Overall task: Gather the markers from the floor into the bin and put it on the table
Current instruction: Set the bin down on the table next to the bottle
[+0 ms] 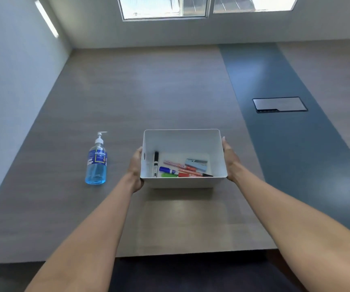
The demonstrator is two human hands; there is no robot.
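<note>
Left hand (135, 165) and right hand (230, 160) flat against opposite bin (182, 182) walls, fingers clasping it between them over the table (148, 91). Markers (178, 168) inside, between the fingers. Lower level, then release both sides together, clear of bottle (96, 163) outside left fingers.

Bright daylight from the windows (207, 7) puts soft glare on the table (148, 91); edges bend, perhaps slightly blurred.
</note>
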